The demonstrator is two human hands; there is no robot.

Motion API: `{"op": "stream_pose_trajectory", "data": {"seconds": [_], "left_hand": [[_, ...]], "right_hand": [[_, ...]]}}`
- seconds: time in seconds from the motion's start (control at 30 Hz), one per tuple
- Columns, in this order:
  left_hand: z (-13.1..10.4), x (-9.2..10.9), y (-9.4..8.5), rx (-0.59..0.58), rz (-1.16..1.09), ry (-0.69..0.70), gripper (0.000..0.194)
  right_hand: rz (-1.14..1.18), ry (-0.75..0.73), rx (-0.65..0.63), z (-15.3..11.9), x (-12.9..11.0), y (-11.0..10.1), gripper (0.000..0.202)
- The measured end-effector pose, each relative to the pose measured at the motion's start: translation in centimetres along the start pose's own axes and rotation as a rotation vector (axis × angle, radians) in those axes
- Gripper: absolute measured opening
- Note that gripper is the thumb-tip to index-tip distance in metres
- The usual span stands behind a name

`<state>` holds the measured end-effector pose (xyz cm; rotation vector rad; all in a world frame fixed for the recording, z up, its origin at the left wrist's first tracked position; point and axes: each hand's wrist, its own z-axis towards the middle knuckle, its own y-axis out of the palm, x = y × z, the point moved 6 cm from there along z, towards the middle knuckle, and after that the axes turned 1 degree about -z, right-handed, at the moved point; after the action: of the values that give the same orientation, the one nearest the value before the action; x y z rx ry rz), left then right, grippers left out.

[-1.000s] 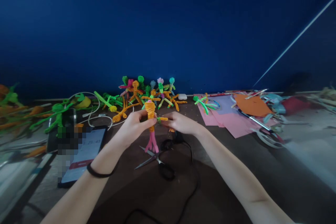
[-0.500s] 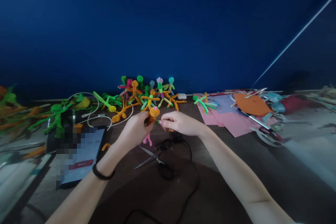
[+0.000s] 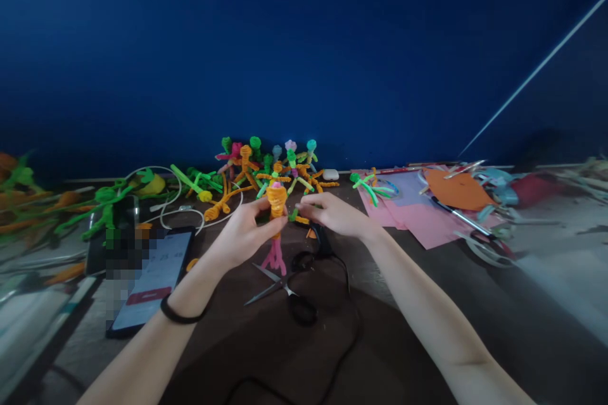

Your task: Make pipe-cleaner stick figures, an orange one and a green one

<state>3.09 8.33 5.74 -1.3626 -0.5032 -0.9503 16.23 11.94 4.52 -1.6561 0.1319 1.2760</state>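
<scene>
A person's left hand (image 3: 244,231) pinches an upright orange figure (image 3: 277,209), its head (image 3: 277,197) and pink legs (image 3: 274,258) formed, while the right hand (image 3: 330,212) curls, grip unclear, beside its green-and-orange limb (image 3: 294,216), apparently unfinished, with seemingly complete figures (image 3: 245,164) beyond both hands.

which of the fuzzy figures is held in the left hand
The orange-headed figure with a pink-topped head and pink legs, upright in the left hand; the grouped figures before the blue wall are out of that hand's grip.
</scene>
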Motion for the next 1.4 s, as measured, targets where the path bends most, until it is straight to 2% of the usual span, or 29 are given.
{"op": "stream_pose_trajectory", "data": {"seconds": [0.17,0.37,0.5,0.6,0.8,0.9,1.0,1.13,1.27,1.4], "left_hand": [[0.1,-0.1,0.0,0.084,0.05,0.009,0.024],[0.3,-0.5,-0.1,0.18,0.421,0.032,0.023],[0.4,-0.6,0.3,0.148,0.642,0.095,0.017],[0.4,-0.4,0.7,0.083,0.696,0.169,0.012],[0.4,-0.2,0.9,-0.005,0.554,0.198,0.019],[0.1,0.3,0.8,-0.033,0.405,0.196,0.022],[-0.2,0.8,0.5,-0.032,0.267,0.153,0.021],[-0.4,1.0,-0.1,0.024,0.136,0.106,0.02],[-0.4,0.6,-0.6,0.104,0.081,0.053,0.021],[-0.2,0.2,-0.8,0.143,0.017,0.025,0.021]], "right_hand": [[-0.013,0.082,-0.129,0.1,0.5,1.7,0.027],[-0.031,0.048,-0.216,0.0,0.1,3.2,0.028],[-0.028,0.033,-0.162,-0.4,-0.7,2.4,0.025],[-0.035,0.038,-0.091,-0.6,-0.9,1.5,0.02],[-0.079,0.029,0.061,-0.8,-0.5,-0.5,0.024],[-0.073,0.006,0.071,-0.8,-0.5,-0.9,0.026],[-0.065,-0.019,0.048,-0.7,-0.5,-0.9,0.031],[-0.041,-0.015,-0.051,-0.4,0.1,-0.1,0.035],[-0.004,0.039,-0.14,-0.2,0.6,1.1,0.032],[0.003,0.099,-0.153,-0.1,0.9,1.8,0.032]]}}
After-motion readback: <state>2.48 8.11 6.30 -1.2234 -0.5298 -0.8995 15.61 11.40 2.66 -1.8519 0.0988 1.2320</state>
